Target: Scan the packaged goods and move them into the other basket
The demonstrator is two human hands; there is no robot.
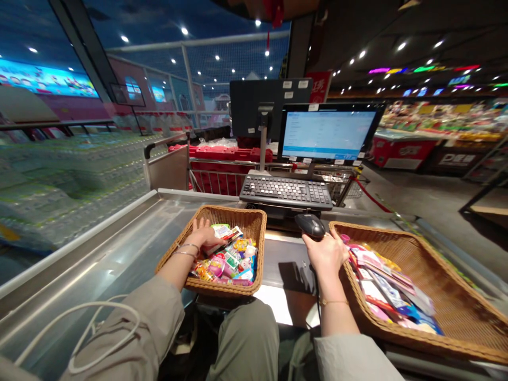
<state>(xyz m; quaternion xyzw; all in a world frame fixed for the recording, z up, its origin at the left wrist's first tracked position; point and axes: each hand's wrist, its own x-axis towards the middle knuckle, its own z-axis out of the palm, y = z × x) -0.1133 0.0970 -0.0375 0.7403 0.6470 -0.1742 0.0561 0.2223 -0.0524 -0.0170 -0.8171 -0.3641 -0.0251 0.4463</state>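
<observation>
My left hand [204,234] reaches into the left wicker basket [254,219] and its fingers curl over a small packet [224,233] lying on top of several colourful snack packets [230,262]. My right hand [326,253] is closed around a black handheld barcode scanner [310,224], held between the two baskets and just in front of the keyboard [286,190]. The right wicker basket [448,288] holds several flat packets [383,286] along its left side.
A lit till screen [327,133] and a second monitor's back [262,106] stand behind the keyboard. A steel counter [119,248] runs to the left. Red shopping trolleys [226,164] stand beyond it. A white cable [91,328] loops over my left sleeve.
</observation>
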